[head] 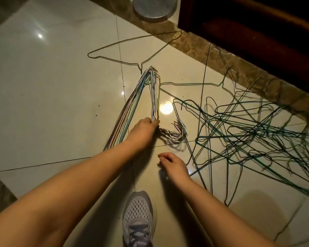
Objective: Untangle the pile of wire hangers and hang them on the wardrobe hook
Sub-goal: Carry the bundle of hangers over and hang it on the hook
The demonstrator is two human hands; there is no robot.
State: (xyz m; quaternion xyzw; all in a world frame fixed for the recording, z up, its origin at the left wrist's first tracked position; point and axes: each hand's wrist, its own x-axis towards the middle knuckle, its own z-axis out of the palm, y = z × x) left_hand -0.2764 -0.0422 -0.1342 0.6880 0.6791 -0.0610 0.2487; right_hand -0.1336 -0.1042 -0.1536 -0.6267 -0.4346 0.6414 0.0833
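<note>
While my left hand [144, 127] grips the bundle of sorted hangers [121, 122] close to their necks, the hooks [178, 132] poking out to the right above the floor [52, 77], my right hand [173, 163] hangs free just beside it, fingers loosely curled around nothing. The tangled pile [248, 136] sprawls over the tiles to my right, reaching the dark stone border [194, 43]. One loose hanger [132, 49] lies flat beyond the bundle's far tip.

I judge these to be light, thin and springy. A single one weighs almost nothing, but it will bend out of shape if I yank it. The coating looks smooth, so in a bunch they would slide against each other, and I think squeezing them at the necks is what keeps the hooks lined up.

For the pile, I'd take one hanger by the twisted neck under its hook, the stiffest part, and ease it out along its own shape rather than pull. The hooks and shoulder corners are what will snag, and one careless tug could drag the whole knot along.
</note>
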